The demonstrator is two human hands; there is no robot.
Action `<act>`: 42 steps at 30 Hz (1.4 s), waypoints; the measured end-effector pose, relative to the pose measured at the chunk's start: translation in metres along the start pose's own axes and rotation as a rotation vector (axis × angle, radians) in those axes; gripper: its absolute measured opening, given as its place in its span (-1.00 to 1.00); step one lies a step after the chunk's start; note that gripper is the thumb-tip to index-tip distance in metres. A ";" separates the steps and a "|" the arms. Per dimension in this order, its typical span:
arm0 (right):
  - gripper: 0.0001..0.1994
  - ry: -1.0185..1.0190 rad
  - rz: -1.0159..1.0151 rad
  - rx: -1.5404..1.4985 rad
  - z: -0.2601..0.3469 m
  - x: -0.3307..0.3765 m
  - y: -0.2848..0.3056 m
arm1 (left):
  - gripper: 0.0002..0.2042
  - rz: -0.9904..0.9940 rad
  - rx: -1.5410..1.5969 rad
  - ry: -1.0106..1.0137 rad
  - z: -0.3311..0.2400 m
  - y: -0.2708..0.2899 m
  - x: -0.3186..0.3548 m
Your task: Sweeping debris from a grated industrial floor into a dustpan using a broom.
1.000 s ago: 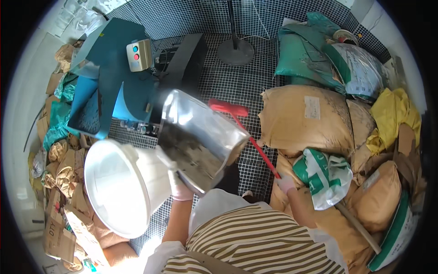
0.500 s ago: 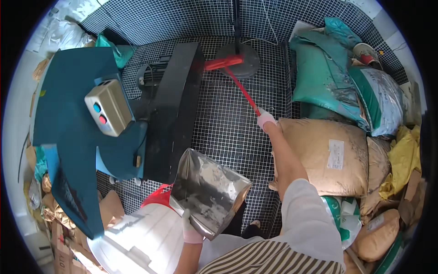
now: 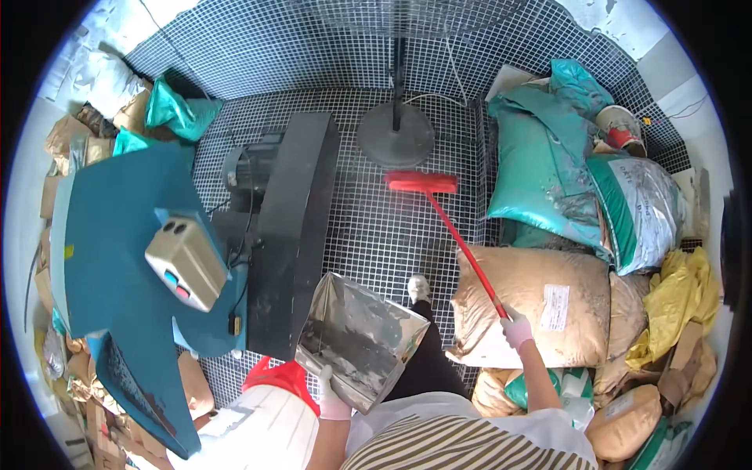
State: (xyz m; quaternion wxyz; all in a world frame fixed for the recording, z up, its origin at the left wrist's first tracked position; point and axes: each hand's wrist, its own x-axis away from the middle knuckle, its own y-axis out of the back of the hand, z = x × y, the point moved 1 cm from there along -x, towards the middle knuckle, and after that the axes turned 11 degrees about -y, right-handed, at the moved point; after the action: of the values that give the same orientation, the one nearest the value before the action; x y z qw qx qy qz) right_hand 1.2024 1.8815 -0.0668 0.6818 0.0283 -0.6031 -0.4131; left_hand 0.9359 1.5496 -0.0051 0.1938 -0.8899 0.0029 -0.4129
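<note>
We stand on a tiled floor (image 3: 368, 227) of small white squares, hemmed in on three sides. To our left a big teal machine (image 3: 117, 258) with a grey switch box (image 3: 184, 262) and a black sloping chute (image 3: 294, 235) takes up much of the room, its chute edge running just beside the metal scoop (image 3: 356, 341). To our right, sacks pile up: a tan sack (image 3: 540, 309) nearest, teal sacks (image 3: 548, 168) behind it, yellow bags (image 3: 681, 301) at the far edge. Ahead, the round base of a fan stand (image 3: 395, 135) sits near the tiled wall. The open strip of floor runs between chute and sacks, and the red broom (image 3: 450, 227) lies across it, its head down on the tiles just short of the fan base.

Our left hand (image 3: 333, 399), gloved, is closed on the lower rim of the scoop, holding it tilted with its open mouth facing up. Below it sits a white bucket (image 3: 258, 435) with a red bag (image 3: 282, 376) at its rim. Our right hand (image 3: 515, 329), also gloved, is wrapped round the broom handle, arm stretched forward over the tan sack. One shoe (image 3: 419, 288) shows on the tiles.
</note>
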 end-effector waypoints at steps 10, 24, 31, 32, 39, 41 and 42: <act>-0.61 0.291 -0.327 -0.023 0.209 -0.263 0.016 | -0.44 0.114 -0.060 0.038 0.025 -0.167 -0.039; -0.52 0.006 -0.018 0.074 0.019 -0.107 0.059 | -0.35 0.172 -0.038 0.084 0.009 -0.198 -0.071; -0.60 0.360 -0.283 0.019 0.102 -0.140 0.051 | -0.34 0.134 -0.097 0.059 0.005 -0.194 -0.076; -0.62 0.262 -0.290 0.030 0.138 -0.167 0.040 | -0.34 0.122 -0.105 0.049 0.004 -0.192 -0.077; -0.61 0.281 -0.352 0.051 0.281 -0.337 0.041 | -0.34 0.145 -0.170 0.007 0.007 -0.185 -0.073; -0.60 0.251 -0.313 0.097 0.278 -0.346 0.039 | -0.35 0.117 -0.175 0.010 0.010 -0.170 -0.079; -0.59 0.239 -0.296 0.122 0.276 -0.346 0.040 | -0.35 0.097 -0.171 0.015 0.011 -0.163 -0.082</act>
State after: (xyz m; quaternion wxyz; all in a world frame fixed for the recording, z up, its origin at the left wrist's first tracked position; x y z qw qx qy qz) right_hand 1.0136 2.2410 -0.2469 0.6774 0.2066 -0.5311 -0.4652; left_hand 0.8652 1.7173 -0.0150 0.1371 -0.8989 0.0826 -0.4078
